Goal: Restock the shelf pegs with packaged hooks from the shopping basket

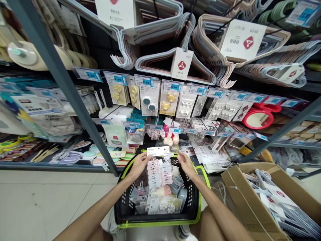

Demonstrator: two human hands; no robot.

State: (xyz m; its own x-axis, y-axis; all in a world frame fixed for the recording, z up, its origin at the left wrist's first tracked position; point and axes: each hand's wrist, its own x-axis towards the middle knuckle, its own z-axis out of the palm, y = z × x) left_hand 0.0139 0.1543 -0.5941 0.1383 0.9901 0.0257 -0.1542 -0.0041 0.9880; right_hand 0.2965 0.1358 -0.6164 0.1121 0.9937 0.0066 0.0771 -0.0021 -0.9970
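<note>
My left hand (140, 164) pinches the left end of a white header card, from which hangs a clear bag of pink and white scalloped pieces (160, 172). I cannot make out what kind of pieces they are. On the other side, my right hand (187, 164) has its fingers loosely curled and apart, just beside the bag, with nothing visible in it. Below both hands stands a black shopping basket with a lime-green rim (160, 225). Inside lie a card with white flower shapes (165, 206), a small grey-blue basket (177, 184) and other packaged goods.
Bundled hangers (155, 67) hang on the upper rack. Below are several carded goods with price tags, and a red round mirror (259, 117). At the right stands an open cardboard box (247, 201) of hangers. A grey metal post (67, 90) crosses the left side.
</note>
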